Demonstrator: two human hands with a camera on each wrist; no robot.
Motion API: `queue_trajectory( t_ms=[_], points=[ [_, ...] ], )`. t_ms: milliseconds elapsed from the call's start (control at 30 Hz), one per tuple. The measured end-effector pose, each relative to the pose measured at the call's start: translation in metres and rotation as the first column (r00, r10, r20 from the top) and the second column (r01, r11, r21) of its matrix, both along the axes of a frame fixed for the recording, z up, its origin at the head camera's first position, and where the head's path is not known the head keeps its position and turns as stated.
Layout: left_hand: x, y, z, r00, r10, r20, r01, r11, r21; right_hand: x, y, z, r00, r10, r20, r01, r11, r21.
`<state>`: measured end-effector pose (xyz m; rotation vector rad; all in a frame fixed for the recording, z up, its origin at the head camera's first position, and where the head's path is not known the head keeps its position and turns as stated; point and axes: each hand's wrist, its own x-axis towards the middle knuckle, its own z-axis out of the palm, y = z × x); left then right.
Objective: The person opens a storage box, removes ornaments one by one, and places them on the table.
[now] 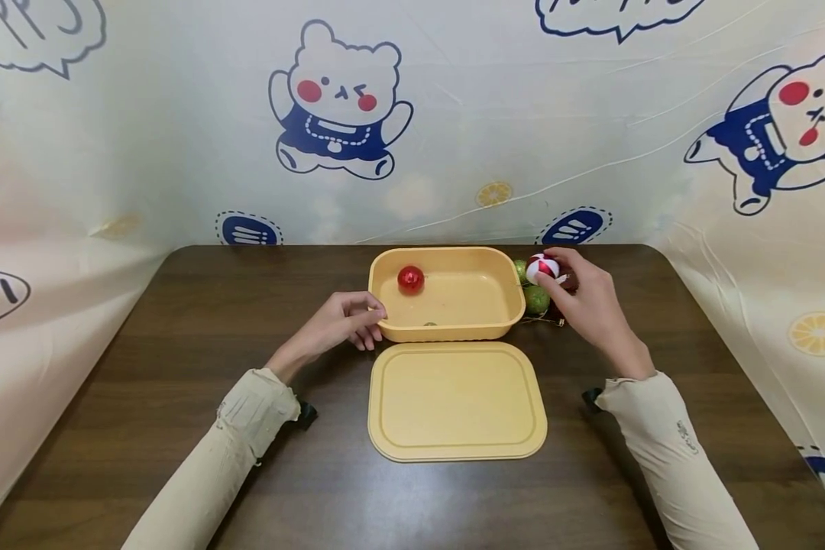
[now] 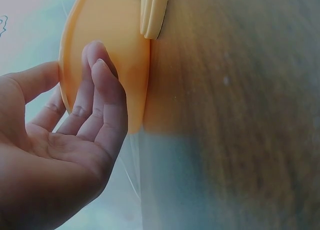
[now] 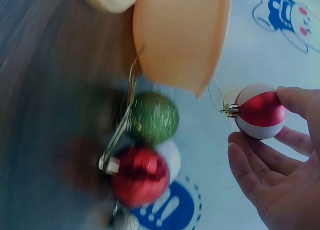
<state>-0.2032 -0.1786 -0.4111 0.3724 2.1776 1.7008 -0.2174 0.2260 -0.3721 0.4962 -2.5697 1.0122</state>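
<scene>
My right hand [image 1: 587, 302] pinches a red-and-white Christmas ball [image 1: 542, 268] above the table, just right of the box; the right wrist view shows the ball [image 3: 261, 111] between thumb and fingers, its gold cap and string facing the box. My left hand [image 1: 337, 321] holds the left end of the yellow box [image 1: 447, 333], thumb at the rim and fingers along the outer wall [image 2: 132, 89]. A shiny red ball [image 1: 410, 279] lies inside at the left, and a bit of green shows by the near wall. Green balls [image 1: 537, 300] lie beside the box, partly behind my right hand.
A flat yellow lid [image 1: 457, 401] lies in front of the box. The right wrist view shows a green ball [image 3: 154, 118], a red ball [image 3: 141, 177] and other baubles with strings near the box's end. A printed cloth [image 1: 454, 153] hangs behind the brown table [image 1: 261, 275].
</scene>
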Motion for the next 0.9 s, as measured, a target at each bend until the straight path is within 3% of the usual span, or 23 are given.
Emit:
queue_trajectory(
  t_ms=[433,900],
  points=[
    [0.002,-0.001,0.001,1.000,-0.003,-0.013,0.003,1.000,0.005,0.009,0.050,-0.005,0.990,-0.139,0.030,0.139,0.990,0.018],
    [0.002,0.000,0.001,1.000,-0.001,-0.011,0.001,1.000,-0.001,0.007,0.088,-0.026,0.963,-0.199,0.182,0.184,0.978,0.097]
  ],
)
